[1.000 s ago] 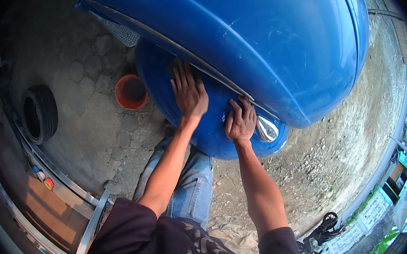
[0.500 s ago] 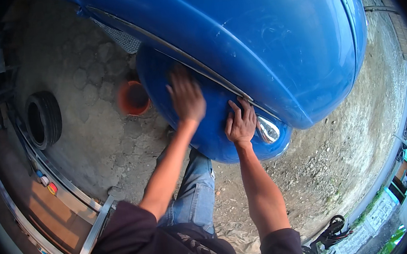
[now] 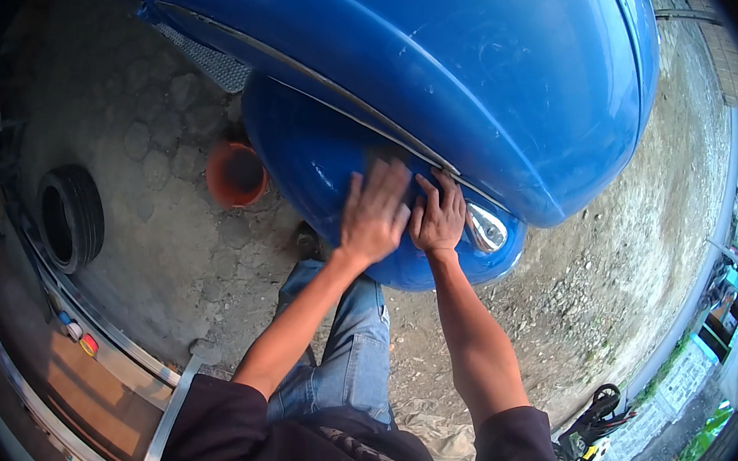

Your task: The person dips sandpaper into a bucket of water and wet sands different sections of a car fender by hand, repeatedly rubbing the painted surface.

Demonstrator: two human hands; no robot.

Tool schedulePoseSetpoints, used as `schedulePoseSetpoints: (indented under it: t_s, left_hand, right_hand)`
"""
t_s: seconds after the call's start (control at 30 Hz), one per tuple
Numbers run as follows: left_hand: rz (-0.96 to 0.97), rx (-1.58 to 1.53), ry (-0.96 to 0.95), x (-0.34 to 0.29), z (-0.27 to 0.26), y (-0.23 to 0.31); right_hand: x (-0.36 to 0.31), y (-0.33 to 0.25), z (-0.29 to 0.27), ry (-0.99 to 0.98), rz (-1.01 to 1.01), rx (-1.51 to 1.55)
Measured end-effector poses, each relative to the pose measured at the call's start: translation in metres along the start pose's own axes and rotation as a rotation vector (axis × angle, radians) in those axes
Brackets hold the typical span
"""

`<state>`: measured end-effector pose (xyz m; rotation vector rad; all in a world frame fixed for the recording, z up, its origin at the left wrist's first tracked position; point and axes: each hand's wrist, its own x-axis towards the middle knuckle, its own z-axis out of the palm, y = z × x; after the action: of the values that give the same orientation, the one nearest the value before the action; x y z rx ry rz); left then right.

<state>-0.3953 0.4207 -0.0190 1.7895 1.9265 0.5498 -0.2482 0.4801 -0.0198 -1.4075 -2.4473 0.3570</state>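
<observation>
My left hand (image 3: 375, 217) lies with fingers stretched out on the blue rounded fender (image 3: 289, 140) of a car; its fingers are blurred. A dark smear shows at its fingertips, and whether anything lies under the palm is hidden. Close beside it, my right hand (image 3: 439, 215) rests on the same fender, fingers slightly apart, tips near the seam strip (image 3: 358, 111) where fender meets body. Just right of that hand sits a chrome teardrop-shaped fitting (image 3: 486, 230). Pale scratch marks show on the blue paint left of my left hand.
The large blue car body (image 3: 495, 67) rises beyond the fender. An orange bucket (image 3: 215, 185) stands on the ground to the left. Farther left are a black tyre (image 3: 72, 219) and a metal-framed rack (image 3: 166, 428). A motorcycle (image 3: 597, 426) stands at the lower right.
My left hand has moved to the right and slightly nearer me along the fender, closing in on my right hand. The right hand keeps its place.
</observation>
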Motion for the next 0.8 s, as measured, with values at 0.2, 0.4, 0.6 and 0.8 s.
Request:
schedulePoseSetpoints:
  t_s: [0.2, 0.4, 0.6, 0.8]
  left_hand:
    - [-0.361, 0.021, 0.245, 0.026, 0.004, -0.014]
    - [-0.595, -0.044, 0.322, -0.007, 0.018, -0.004]
    - [-0.822, -0.411, 0.522, -0.04, 0.046, -0.05]
    - [-1.08, -1.155, 0.488, -0.055, 0.014, -0.231]
  right_hand:
    - [0.003, -0.001, 0.005, 0.025, -0.004, 0.025]
    - [0.005, -0.003, 0.002, 0.038, -0.023, 0.003]
    - [0.004, 0.003, -0.002, 0.008, -0.048, -0.045]
    - [0.002, -0.023, 0.019, 0.029, -0.122, -0.008]
